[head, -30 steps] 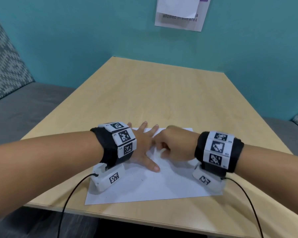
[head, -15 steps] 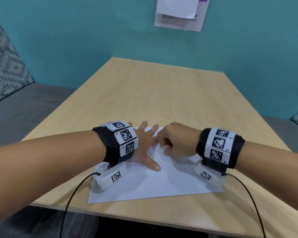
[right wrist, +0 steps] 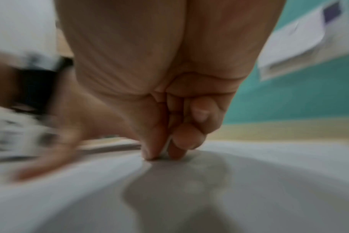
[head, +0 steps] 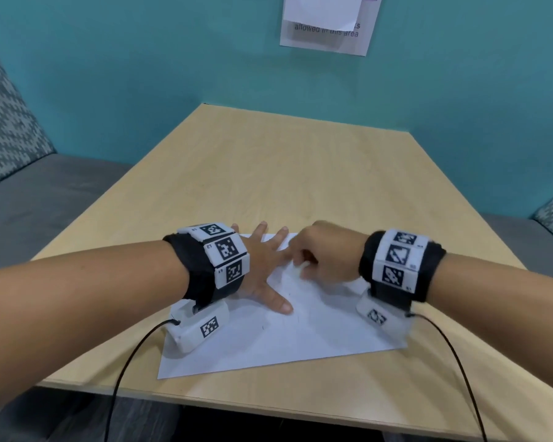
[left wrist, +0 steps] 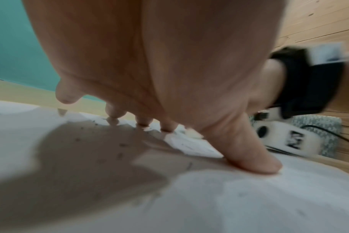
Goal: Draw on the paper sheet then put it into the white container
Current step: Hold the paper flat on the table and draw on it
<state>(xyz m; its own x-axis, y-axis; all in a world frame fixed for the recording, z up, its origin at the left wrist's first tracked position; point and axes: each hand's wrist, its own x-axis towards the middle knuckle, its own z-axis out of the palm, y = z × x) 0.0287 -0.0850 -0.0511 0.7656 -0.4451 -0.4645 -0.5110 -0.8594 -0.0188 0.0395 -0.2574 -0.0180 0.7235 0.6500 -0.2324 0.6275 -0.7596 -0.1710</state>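
Observation:
A white paper sheet [head: 300, 342] lies near the front edge of the wooden table [head: 300, 173], with faint dark specks on it. My left hand [head: 276, 271] presses flat on its far left part with the fingers spread; the thumb [left wrist: 253, 160] bears on the sheet. My right hand [head: 300, 266] is curled beside the left fingers. Its thumb and forefinger pinch together [right wrist: 163, 151] with their tips down on the paper [right wrist: 259, 181]. A small pale piece [left wrist: 193, 134] shows at that pinch, too blurred to name. No white container is in view.
Grey bench seats [head: 45, 199] with patterned cushions [head: 10, 122] flank the table. A teal wall behind carries a paper notice [head: 329, 23]. Black cables [head: 125, 371] run from both wrist units over the front edge.
My right hand has edged a little farther up the sheet, staying close to the left fingers. The left hand keeps pressing in the same place.

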